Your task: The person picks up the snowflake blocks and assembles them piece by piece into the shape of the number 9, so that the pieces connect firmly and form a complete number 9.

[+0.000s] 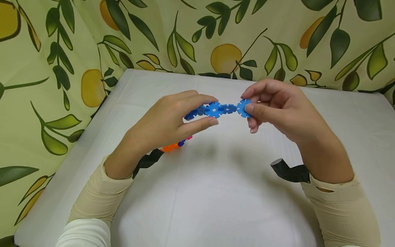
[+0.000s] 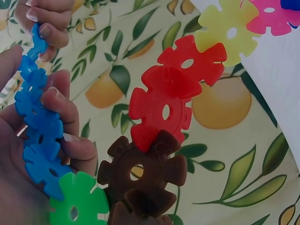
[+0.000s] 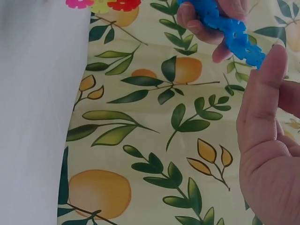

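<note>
My left hand (image 1: pixel 163 120) holds a chain of interlocking blue snowflake discs (image 1: pixel 214 109) above the table, with fingers and thumb curled around it. The chain's right-hand end disc (image 1: pixel 243 108) is pinched between the thumb and fingers of my right hand (image 1: pixel 277 109). In the left wrist view the blue discs run along the palm to a green disc (image 2: pixel 77 204). Brown discs (image 2: pixel 122 164), red discs (image 2: pixel 164 101), a yellow disc (image 2: pixel 236 30) and a pink disc (image 2: pixel 276 18) show beside it. The right wrist view hides the right fingertips' grip partly behind a finger.
Orange discs (image 1: pixel 170 148), a dark purple disc (image 1: pixel 181 142) and a pink one show below the left hand. A white cloth covers the table (image 1: pixel 210 199). A fruit-patterned curtain (image 1: pixel 185 41) hangs behind it. Each wrist carries a black camera mount (image 1: pixel 290 171).
</note>
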### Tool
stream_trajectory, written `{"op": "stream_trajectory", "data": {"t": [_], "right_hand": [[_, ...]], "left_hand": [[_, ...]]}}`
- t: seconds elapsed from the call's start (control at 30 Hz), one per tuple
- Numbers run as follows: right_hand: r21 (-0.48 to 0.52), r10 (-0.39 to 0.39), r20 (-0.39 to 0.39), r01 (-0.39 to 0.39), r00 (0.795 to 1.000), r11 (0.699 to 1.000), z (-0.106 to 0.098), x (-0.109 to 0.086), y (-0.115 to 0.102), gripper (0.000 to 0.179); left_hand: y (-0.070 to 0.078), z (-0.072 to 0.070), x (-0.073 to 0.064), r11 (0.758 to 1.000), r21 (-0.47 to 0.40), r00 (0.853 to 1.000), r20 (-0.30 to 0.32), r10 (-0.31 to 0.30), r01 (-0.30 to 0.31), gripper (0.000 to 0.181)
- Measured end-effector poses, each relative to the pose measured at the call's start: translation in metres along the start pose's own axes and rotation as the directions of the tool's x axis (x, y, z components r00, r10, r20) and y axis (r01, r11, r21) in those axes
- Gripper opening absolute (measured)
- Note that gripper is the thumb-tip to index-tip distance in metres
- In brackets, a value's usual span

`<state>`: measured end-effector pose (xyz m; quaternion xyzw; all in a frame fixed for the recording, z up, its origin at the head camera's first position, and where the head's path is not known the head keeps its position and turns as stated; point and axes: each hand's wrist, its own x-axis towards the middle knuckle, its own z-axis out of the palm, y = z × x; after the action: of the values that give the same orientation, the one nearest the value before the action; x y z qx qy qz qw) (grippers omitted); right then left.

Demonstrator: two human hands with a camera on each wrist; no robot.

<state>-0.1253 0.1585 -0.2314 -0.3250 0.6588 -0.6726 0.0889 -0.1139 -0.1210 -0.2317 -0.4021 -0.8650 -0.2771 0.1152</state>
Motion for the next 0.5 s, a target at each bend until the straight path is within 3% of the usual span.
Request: {"op": "stream_trajectory", "data": {"t": [0.23,0.37,0.5], "right_hand": [[0.061,-0.008,-0.041,0.010,0.999,0.998,0.0029,0.0005,-0.0008,0.019],[0.006,0.018,-0.062,-0.018,0.998,1.000,0.0058,0.0005,-0.0008,0.018],[-0.085,0.033,-0.035,-0.035,0.999,0.996,0.0095,-0.0001,0.0000,0.015]], "left_hand": [[0.0017,-0.0005,0.0001,1.000,-0.003,1.000,0.010,-0.016,0.016,0.043],[0.0023,-0.0003,0.0006,1.000,0.000,0.999,0.023,-0.030,0.030,0.044],[0.0021,0.0004,0.0012,0.999,0.003,0.999,0.036,-0.032,0.032,0.045]]}}
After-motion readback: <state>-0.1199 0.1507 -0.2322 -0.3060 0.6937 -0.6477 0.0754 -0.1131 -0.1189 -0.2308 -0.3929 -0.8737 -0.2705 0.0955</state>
